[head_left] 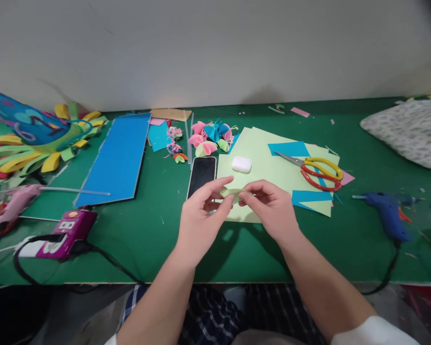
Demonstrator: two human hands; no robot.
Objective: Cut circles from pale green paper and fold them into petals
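Between both hands is a small piece of light green paper [233, 192], pinched at its two ends and partly hidden by fingers. My left hand [205, 211] grips its left end between thumb and fingers. At the right end, my right hand [267, 205] holds it with thumb and fingertips. Beneath the hands lie light green paper sheets [262, 148]. A white earbud case [242, 164] rests on them, just beyond the fingers. A black-screened phone [202, 173] lies beside my left hand. Scissors with red and yellow handles [319, 172] lie on the sheets to the right.
Folded paper flowers [210, 136] sit behind the phone. A blue board [117, 158], a purple power strip [68, 232] and a pink glue gun [17, 203] occupy the left. A blue glue gun [388, 215] with its cord lies right. The green table [165, 249] meets a wall behind.
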